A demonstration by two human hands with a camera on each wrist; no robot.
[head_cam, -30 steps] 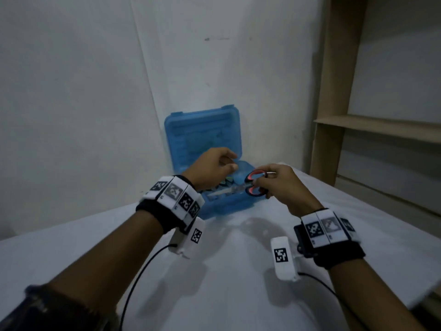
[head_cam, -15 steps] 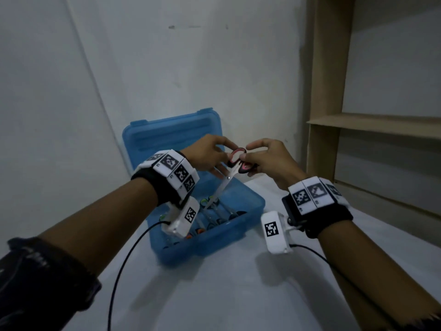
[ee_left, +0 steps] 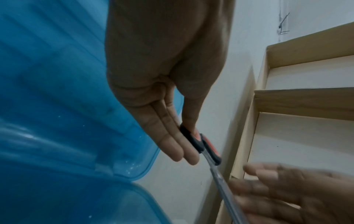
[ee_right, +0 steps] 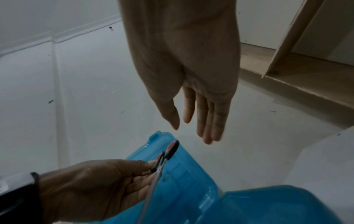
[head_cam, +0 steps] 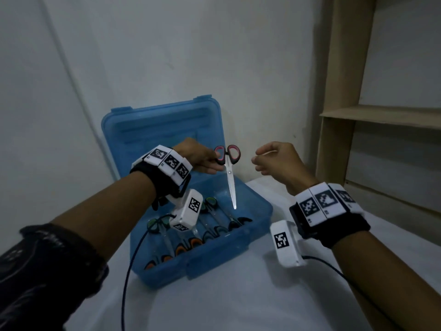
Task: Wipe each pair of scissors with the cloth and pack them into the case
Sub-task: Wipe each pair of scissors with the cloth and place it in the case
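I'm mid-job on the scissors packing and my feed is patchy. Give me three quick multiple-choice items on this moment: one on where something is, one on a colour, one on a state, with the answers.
1. Where are the scissors that the left hand holds?
A. Flat on the table
B. In the air above the open case, blades pointing down
C. On the wooden shelf

2. What colour lines the handle loops of those scissors?
A. Pink-red
B. Yellow
C. White

3. What is the right hand doing?
A. Gripping the blades
B. Pressing the lid shut
C. Holding nothing, fingers loose, apart from the scissors

Answers:
1 B: the head view shows the tip hanging over the case, where other scissors already lie.
2 A: the black loops have a pink-red inner rim.
3 C: the right wrist view shows relaxed fingers with nothing in them.
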